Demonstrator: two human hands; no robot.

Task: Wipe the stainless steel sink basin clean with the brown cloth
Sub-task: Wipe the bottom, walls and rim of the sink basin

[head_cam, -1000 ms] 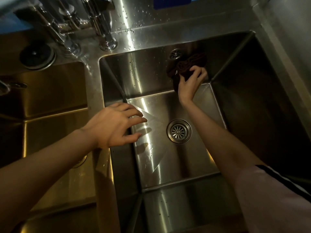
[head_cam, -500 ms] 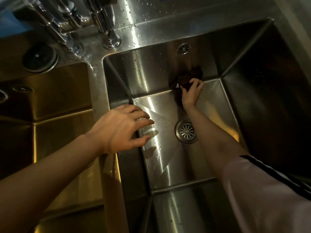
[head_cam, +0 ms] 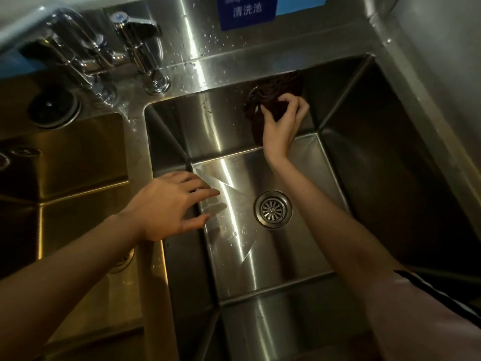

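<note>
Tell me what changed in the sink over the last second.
The right hand dragged the brown cloth down the back wall to the floor edge, then back up near the rim. Its grip on the cloth held. The left hand stayed spread over the divider edge.

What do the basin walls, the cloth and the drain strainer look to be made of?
Sink basin: brushed stainless steel, going by the streaky sheen and sharp reflections. Brown cloth: soft dark fabric, bunched into folds under the right hand; the weave is too dim to tell. Drain strainer: polished metal, slotted, probably steel.
</note>
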